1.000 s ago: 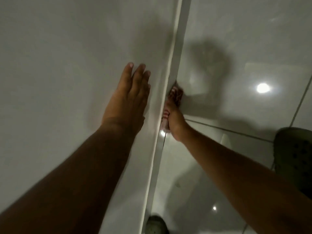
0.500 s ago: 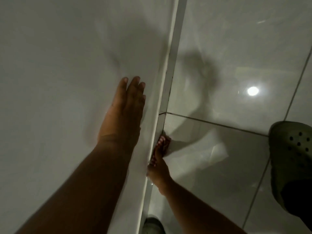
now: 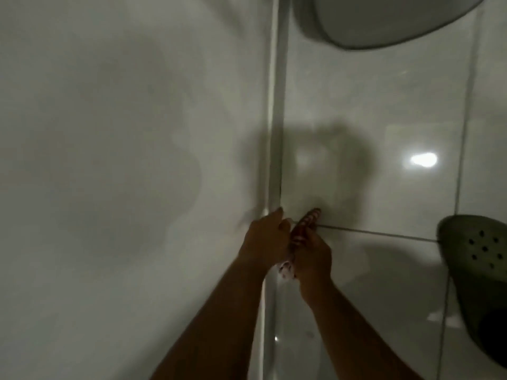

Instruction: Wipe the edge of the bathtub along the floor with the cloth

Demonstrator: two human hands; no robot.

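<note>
The scene is dim and greyish, with soft grain and motion blur throughout. One bright oblong glare spot reflects off the glossy pale floor tiles, hinting at an overhead lamp. A broad dark shadow falls across the tiles, and fainter shadows mottle the smooth white bathtub side. Straight lines bow slightly toward the frame's edges, and the dark green perforated clog at right is smeared.

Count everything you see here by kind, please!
Hands: 2, left hand and right hand
Striped cloth: 1
Green shoe: 1
Bathtub: 1
Total: 5
</note>
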